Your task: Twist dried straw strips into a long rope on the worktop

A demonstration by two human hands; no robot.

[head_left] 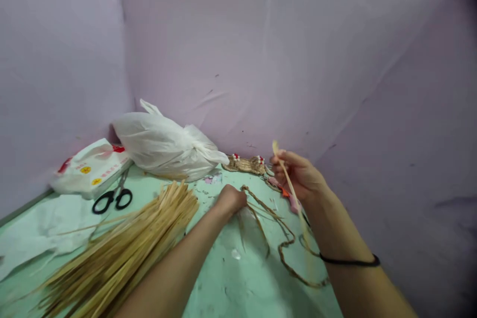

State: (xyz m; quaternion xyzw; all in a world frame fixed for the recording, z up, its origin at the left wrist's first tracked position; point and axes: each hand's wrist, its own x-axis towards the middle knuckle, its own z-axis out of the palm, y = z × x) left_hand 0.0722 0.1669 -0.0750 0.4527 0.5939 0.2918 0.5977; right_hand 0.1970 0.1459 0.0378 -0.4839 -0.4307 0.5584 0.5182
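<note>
My right hand (301, 175) is raised at the right and pinches a pale, flat straw strip (292, 193) near its upper end; the rest of the strip hangs down and blurs at the bottom. Lower and further left, my left hand (234, 199) is closed around a twisted straw cord (285, 251). Loose strands poke out below that fist, and the cord loops across the green table toward my right forearm. The left fingers are mostly hidden behind the back of the hand. A thick bundle of dry straw strips (137, 243) lies beside my left forearm.
Black-handled scissors (114, 199) lie at the left, next to a tissue pack (91, 166) and white paper (55, 226). A knotted white plastic bag (164, 146) rests against the back wall. Near it are a braided straw piece (246, 165) with red-and-white trim and a pink item (293, 203).
</note>
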